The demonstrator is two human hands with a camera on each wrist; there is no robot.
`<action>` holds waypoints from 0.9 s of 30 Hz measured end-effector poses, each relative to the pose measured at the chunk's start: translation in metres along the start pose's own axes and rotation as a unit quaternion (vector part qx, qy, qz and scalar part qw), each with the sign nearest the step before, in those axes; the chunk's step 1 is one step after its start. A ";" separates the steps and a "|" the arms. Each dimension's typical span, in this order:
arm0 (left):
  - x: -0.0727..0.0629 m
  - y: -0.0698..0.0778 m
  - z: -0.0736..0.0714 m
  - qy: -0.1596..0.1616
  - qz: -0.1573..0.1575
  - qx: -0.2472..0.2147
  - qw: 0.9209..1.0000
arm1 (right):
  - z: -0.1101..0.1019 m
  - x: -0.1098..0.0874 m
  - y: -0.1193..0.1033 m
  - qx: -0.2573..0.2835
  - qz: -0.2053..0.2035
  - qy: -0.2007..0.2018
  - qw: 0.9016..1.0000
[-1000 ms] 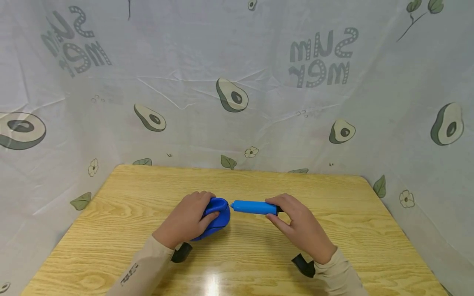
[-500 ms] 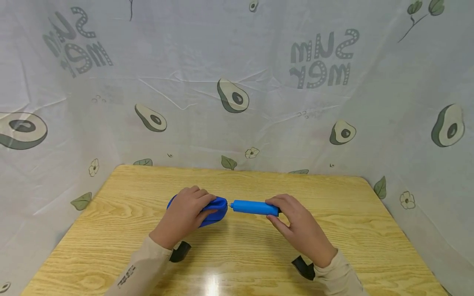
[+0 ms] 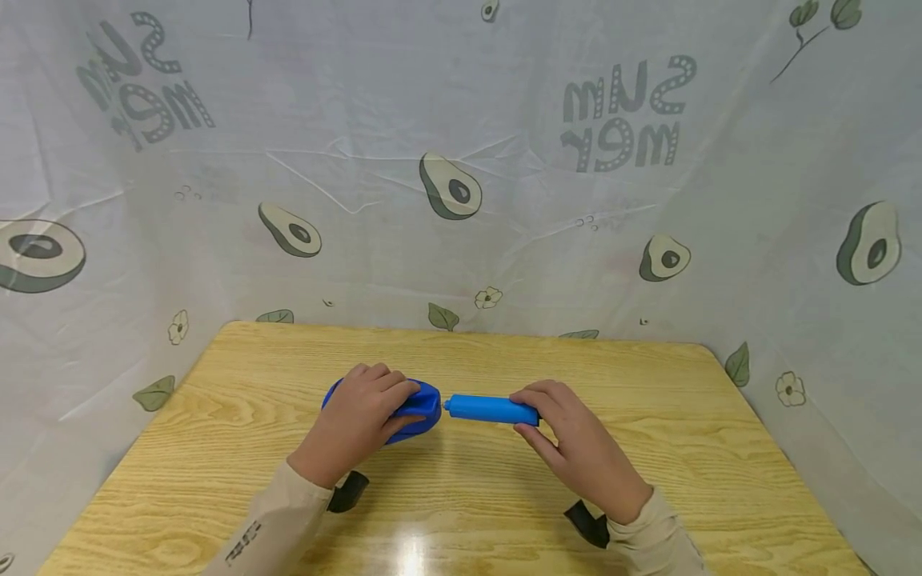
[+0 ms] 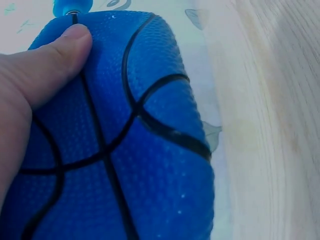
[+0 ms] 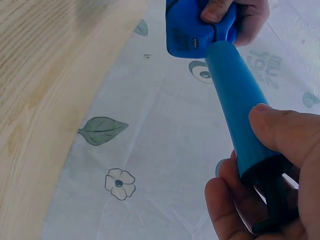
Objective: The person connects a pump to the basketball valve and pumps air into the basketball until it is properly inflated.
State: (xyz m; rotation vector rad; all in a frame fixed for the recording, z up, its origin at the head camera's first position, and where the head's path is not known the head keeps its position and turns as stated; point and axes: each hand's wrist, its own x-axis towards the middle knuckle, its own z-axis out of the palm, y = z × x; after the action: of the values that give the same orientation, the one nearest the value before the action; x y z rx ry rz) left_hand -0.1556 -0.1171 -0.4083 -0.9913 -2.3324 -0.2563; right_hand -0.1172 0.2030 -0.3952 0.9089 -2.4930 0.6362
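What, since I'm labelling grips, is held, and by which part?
The right hand holds the blue cylindrical plastic pump by the barrel's rear end; the left hand holds the limp blue rubbery ball with black lines by the end facing the pump.

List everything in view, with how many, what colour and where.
Ball: one, blue with black lines, collapsed-looking, in the left hand
Pump: one, lighter blue, in the right hand, its tip towards the ball
Pump handle: one, black, at the pump's rear
Table: one, light wood, beneath the hands
Sheet: whitish, hanging behind and beside the table
Prints: several avocados, leaves, flowers and mirrored "summer" lettering, cream, green and grey, on the sheet
Curved pieces: two, black, one by each wrist
Sleeves: two, beige, on the forearms
Left hand: one, on the ball
Right hand: one, gripping the pump
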 end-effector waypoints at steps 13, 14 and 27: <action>0.001 0.001 -0.003 0.020 0.023 0.014 0.999 | 0.005 0.001 -0.004 0.011 0.015 -0.005 1.000; 0.001 0.000 -0.003 0.024 0.026 0.016 0.999 | 0.005 0.001 -0.004 0.012 0.018 -0.004 1.000; 0.002 0.001 -0.004 0.057 0.051 0.024 0.997 | 0.007 0.001 -0.004 0.022 0.030 0.001 0.999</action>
State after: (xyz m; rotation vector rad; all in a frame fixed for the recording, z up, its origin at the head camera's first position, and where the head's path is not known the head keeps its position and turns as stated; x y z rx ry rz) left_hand -0.1547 -0.1166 -0.4042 -1.0401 -2.1686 -0.2091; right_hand -0.1163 0.1958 -0.3997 0.8525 -2.5220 0.7147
